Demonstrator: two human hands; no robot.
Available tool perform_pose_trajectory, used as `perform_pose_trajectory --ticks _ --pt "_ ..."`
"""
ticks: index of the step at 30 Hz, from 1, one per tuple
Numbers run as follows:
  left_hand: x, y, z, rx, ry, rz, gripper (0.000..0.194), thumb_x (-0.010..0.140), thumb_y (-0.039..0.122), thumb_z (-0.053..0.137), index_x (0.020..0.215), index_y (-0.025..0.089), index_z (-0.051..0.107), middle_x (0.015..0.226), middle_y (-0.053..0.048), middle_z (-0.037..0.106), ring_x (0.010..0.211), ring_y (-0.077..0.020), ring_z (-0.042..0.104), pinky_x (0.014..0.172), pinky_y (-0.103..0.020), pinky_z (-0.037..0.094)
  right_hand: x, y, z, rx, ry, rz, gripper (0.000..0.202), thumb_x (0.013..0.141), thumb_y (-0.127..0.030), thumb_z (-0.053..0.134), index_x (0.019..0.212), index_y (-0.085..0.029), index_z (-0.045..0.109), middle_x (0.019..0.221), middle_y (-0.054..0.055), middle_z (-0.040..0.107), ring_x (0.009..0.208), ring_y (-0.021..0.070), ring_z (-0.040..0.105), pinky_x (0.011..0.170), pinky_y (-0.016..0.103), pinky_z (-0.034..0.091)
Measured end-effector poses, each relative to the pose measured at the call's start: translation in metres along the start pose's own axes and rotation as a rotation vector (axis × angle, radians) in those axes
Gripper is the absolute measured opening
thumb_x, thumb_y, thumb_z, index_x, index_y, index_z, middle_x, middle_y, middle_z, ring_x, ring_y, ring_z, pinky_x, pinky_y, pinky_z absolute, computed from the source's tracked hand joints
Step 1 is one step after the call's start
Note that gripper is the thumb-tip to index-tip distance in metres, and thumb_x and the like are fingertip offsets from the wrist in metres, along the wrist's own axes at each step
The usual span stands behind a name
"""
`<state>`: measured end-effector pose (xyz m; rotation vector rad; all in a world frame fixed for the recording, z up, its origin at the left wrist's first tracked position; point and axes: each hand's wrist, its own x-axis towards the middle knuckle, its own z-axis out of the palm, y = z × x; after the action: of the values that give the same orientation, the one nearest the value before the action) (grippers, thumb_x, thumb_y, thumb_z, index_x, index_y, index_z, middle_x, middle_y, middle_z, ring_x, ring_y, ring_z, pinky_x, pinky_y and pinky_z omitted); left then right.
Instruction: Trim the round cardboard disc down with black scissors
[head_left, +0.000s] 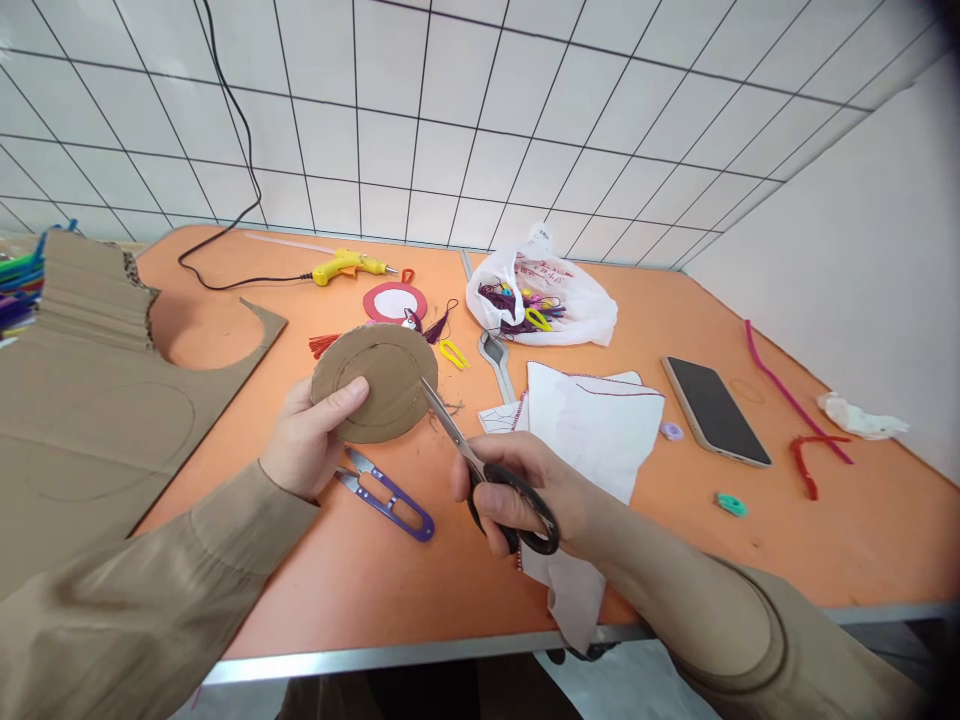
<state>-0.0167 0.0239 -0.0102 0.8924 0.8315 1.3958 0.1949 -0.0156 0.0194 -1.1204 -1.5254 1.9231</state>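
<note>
My left hand [311,435] grips a round cardboard disc [386,400] by its left side, thumb on top. A smaller circle is drawn on the disc. My right hand [525,490] is closed round the black handles of a pair of scissors [457,435], whose tip touches the disc near its right edge, on the drawn line. The blades look closed or nearly so. Purple thread snips [394,500] lie on the table just below the disc. Behind the disc are a red-rimmed round piece [394,302], a dark tassel [437,328] and a yellow clip [454,354].
Cut cardboard [82,430] covers the left of the orange table [360,610]. A yellow glue gun [349,266] with a black cord lies at the back. White cloth [585,430], a plastic bag [585,305] of tassels, a phone [716,410] and pipe cleaners [795,400] are to the right.
</note>
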Motion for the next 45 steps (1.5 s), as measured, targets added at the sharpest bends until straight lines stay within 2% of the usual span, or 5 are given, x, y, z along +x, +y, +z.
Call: perform_pose_trajectory --ticks 16,23,28,35,45 --pt "0.0 -0.002 0.006 -0.123 0.121 -0.112 0.024 0.071 0.022 0.074 0.094 0.015 0.074 0.103 -0.011 0.075 0.113 -0.0331 0.062 0.095 -0.042 0.053 0.005 0.004 0.006 -0.004 0.058 -0.034 0.031 0.07 -0.036 0.075 0.072 -0.016 0.052 0.05 -0.007 0.049 0.044 0.0071 0.049 0.04 0.017 0.034" --pt "0.002 -0.001 0.008 -0.17 0.144 -0.165 0.022 0.075 0.021 0.07 0.096 0.014 0.072 0.107 -0.011 0.074 0.118 -0.0314 0.059 0.098 -0.04 0.052 0.002 0.008 0.0 0.054 -0.05 -0.095 0.046 0.072 -0.058 0.071 0.081 -0.016 0.053 0.05 -0.004 0.056 0.041 0.0083 0.045 0.041 0.02 0.032" --pt "0.009 0.001 0.005 -0.212 0.234 -0.135 0.022 0.08 0.017 0.065 0.101 0.017 0.071 0.109 -0.008 0.073 0.12 -0.0287 0.058 0.098 -0.039 0.052 -0.003 0.008 -0.001 0.039 -0.091 -0.136 0.053 0.075 -0.067 0.062 0.086 -0.016 0.056 0.06 0.002 0.062 0.053 0.0131 0.054 0.046 0.023 0.034" --pt "0.004 0.003 0.007 -0.183 0.117 -0.124 0.022 0.078 0.019 0.067 0.099 0.017 0.073 0.103 -0.008 0.075 0.122 -0.0307 0.056 0.098 -0.042 0.053 -0.002 0.008 -0.001 0.038 -0.072 -0.183 0.052 0.076 -0.063 0.066 0.088 -0.014 0.056 0.061 0.002 0.061 0.053 0.0126 0.054 0.048 0.024 0.036" --pt "0.002 0.001 0.005 -0.16 0.059 -0.103 0.02 0.075 0.02 0.07 0.094 0.016 0.075 0.106 -0.01 0.075 0.113 -0.0313 0.062 0.091 -0.039 0.056 0.0 0.012 -0.003 0.022 -0.078 -0.214 0.048 0.079 -0.06 0.065 0.09 -0.014 0.055 0.061 0.001 0.06 0.053 0.0127 0.055 0.045 0.022 0.035"
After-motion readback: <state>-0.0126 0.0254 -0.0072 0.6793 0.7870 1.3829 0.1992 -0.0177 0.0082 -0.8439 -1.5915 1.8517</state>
